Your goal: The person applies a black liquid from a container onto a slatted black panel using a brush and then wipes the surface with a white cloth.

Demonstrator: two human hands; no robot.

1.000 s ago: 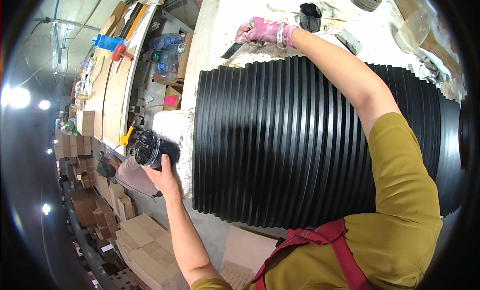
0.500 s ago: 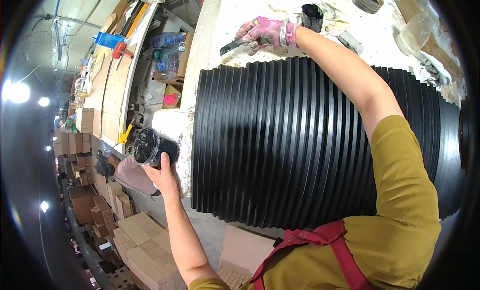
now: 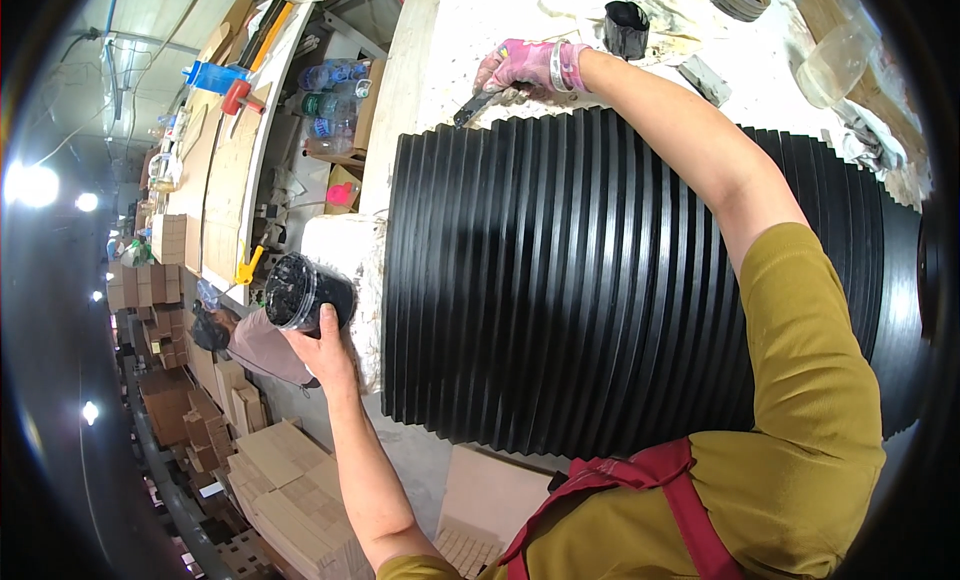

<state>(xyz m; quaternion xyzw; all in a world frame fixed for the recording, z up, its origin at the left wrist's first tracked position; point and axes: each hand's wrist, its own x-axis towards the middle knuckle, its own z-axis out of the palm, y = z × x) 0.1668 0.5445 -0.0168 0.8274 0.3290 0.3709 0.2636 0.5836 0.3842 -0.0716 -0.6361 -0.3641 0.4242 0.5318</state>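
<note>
My left hand [image 3: 328,350] is bare and closed around a clear plastic jar [image 3: 312,292], tilted so that the black paste inside shows. My right hand [image 3: 528,66], in a stained pink glove, grips a short, flat, black-smeared tool [image 3: 473,110]; whether it is a scraper or a brush I cannot tell. The tool's tip reaches the far edge of a large black ribbed roll [image 3: 560,300], near its left end. The roll lies across the white, stained worktop [image 3: 480,20] in front of me, its ridges running away from me.
A black-coated cup [image 3: 627,30] and a grey block [image 3: 704,82] sit beyond the roll. A clear plastic container [image 3: 835,65] is at the far right. To the left stand a bench with a red mallet [image 3: 240,98], boxed bottles, stacked cardboard [image 3: 290,480] and another person [image 3: 270,350].
My right hand has shifted slightly, and the tool's tip has come right and nearer, to the roll's far edge. The jar in my left hand has barely moved.
</note>
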